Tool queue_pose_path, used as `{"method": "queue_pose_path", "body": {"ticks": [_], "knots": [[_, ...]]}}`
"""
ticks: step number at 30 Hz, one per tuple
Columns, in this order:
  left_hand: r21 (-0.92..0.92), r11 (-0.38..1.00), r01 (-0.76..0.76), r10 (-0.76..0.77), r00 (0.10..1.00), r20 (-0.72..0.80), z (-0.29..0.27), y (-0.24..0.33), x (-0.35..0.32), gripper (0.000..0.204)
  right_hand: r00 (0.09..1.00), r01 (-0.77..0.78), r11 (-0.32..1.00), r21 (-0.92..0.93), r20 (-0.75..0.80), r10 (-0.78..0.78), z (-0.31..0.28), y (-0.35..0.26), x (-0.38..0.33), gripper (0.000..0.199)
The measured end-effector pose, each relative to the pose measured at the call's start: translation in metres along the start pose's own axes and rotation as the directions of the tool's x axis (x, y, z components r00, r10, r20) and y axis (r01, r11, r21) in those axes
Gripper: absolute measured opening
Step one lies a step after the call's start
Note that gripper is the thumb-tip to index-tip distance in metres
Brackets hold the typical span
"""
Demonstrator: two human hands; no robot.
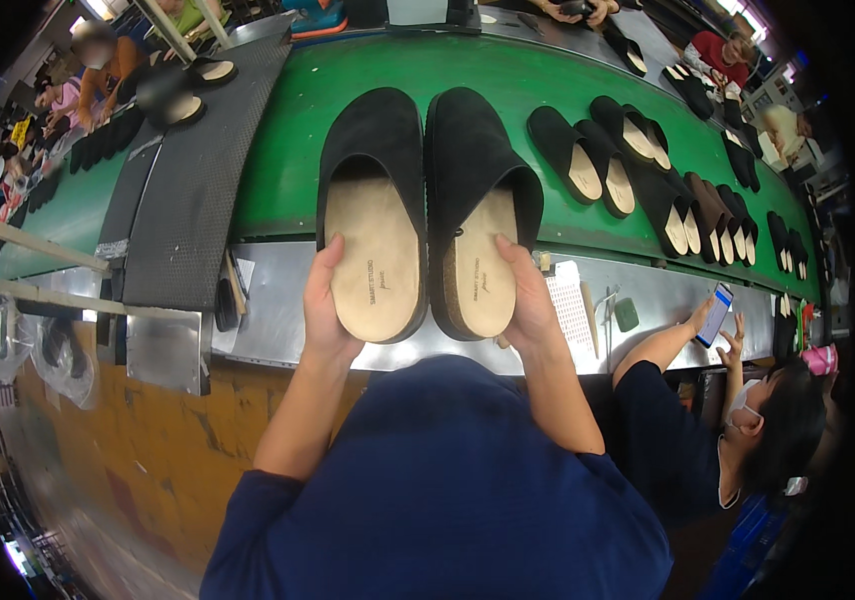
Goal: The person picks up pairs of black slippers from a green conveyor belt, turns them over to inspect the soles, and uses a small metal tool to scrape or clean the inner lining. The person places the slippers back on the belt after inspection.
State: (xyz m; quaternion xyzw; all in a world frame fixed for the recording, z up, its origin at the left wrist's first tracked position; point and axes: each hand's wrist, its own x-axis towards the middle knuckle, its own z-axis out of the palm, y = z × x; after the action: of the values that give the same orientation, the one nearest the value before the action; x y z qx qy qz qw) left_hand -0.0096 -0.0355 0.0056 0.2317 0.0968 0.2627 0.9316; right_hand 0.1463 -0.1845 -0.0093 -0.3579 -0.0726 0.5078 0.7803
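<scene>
Two black clogs with beige insoles are held up side by side over the front of the bench, toes pointing away from me. My left hand (329, 305) grips the left clog (372, 135) by its outer heel side, thumb along the insole's edge. The right clog (473, 130) is in my right hand (531, 300), its thumb on the insole's edge near the heel. Their inner sides almost touch, and a cork-coloured sole edge shows on the right one. The fingers under both soles are hidden.
Beyond lies a green conveyor belt (288, 150) with several black and brown clogs (616, 180) at right. A metal ledge (278, 335) in front holds a white sheet (573, 310) and small tools. A co-worker (678, 400) at right holds a phone (716, 316). A dark textured panel (198, 190) stands left.
</scene>
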Motion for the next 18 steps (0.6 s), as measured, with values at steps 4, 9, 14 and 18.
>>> {"method": "queue_pose_path", "body": {"ticks": [4,9,14,18], "knots": [[0.123,0.992,-0.025,0.033,0.997,-0.065,-0.02,-0.003,0.006,0.043,0.999,0.047,0.993,-0.111,-0.004,-0.048,0.001,-0.005,0.002,0.038],[0.277,0.954,0.116,0.014,0.905,-0.426,-0.11,-0.027,0.011,0.041,0.992,0.088,0.99,-0.111,-0.08,-0.097,0.006,-0.005,0.003,0.035],[0.347,0.848,0.4,-0.064,0.727,-0.683,-0.162,-0.049,-0.004,0.036,0.979,0.114,0.981,-0.156,-0.152,-0.137,0.003,-0.006,0.005,0.036],[0.322,0.891,0.321,-0.078,0.805,-0.589,-0.186,-0.045,-0.003,0.042,0.976,0.061,0.95,-0.305,-0.183,-0.122,-0.015,-0.001,0.012,0.036]]}}
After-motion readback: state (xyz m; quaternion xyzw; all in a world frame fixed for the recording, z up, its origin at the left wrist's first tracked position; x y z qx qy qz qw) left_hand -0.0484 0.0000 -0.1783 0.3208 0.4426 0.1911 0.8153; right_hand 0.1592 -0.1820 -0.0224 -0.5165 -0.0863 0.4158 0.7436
